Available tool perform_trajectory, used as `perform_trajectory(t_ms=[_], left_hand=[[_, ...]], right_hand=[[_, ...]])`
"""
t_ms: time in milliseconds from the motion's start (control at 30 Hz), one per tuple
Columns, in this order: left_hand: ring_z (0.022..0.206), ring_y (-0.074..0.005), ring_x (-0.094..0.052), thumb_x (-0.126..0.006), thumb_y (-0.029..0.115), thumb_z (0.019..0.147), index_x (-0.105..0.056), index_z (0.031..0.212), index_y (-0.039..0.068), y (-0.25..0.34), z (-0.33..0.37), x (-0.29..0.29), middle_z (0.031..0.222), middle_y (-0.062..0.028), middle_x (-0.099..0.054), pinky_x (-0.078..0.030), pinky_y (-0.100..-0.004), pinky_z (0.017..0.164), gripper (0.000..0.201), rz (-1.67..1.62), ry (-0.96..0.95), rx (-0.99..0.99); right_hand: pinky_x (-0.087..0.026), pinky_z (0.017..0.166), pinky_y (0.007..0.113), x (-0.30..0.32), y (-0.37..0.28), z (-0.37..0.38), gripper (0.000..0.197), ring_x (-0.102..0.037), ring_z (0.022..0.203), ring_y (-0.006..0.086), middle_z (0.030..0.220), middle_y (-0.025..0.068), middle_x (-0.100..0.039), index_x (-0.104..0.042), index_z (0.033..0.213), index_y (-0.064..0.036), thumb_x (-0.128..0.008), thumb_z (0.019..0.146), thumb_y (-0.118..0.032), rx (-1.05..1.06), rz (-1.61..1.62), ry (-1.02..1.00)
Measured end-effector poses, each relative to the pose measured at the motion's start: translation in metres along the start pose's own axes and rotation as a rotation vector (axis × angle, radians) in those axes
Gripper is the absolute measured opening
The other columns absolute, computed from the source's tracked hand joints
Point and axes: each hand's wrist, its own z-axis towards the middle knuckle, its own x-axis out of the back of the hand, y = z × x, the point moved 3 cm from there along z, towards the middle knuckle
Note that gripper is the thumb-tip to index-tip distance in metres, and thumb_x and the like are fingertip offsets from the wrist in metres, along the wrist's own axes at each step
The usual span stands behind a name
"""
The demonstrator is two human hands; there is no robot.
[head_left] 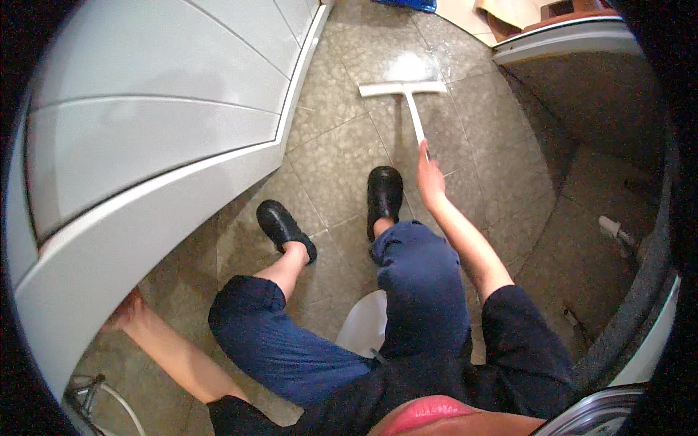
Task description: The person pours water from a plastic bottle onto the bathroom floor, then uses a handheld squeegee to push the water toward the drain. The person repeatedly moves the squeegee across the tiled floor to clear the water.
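A white T-shaped squeegee [414, 115] reaches forward over the tiled floor [342, 156]. My right hand [430, 176] is closed around the lower end of its handle, with the arm stretched out ahead. The wide white blade lies at the far end, close to a bright patch of light on the shiny tiles. At the left, my left hand [129, 311] is up against the lower edge of a white panelled door [167, 163]. That edge and shadow hide its fingers, so their grip does not show.
My feet in black clogs [384, 192] stand apart on the tiles. Between my legs shows a white rounded object [363, 323]. A metal fitting with a pale hose [120, 407] is at lower left, a white wall fitting [616, 230] at right, a blue object [408, 4] at the far end.
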Motion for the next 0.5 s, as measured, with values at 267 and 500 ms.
perform_trajectory(t_ms=[267,500], left_hand=[[0.114,-0.0255,-0.047,-0.047,0.024,0.085,-0.045,0.127,0.002,-0.029,-0.040,-0.076,0.126,-0.0105,-0.051,-0.035,-0.0445,0.097,0.047,0.228,0.342,-0.009],[0.126,-0.0235,-0.033,-0.046,0.023,0.087,-0.037,0.133,0.000,0.010,-0.107,-0.149,0.138,-0.0138,-0.039,-0.018,-0.0476,0.107,0.052,0.372,0.375,0.050]], right_hand=[[-0.051,0.069,0.048,-0.020,0.106,-0.123,0.062,-0.064,0.078,0.0370,0.091,0.0215,-0.061,-0.026,0.137,-0.0149,-0.053,0.083,-0.021,-0.043,0.119,-0.024],[-0.047,0.045,0.031,-0.014,0.100,-0.083,0.036,-0.057,0.055,0.0149,0.080,0.0093,-0.062,-0.047,0.107,-0.0029,-0.055,0.081,-0.026,-0.242,1.003,-0.306]])
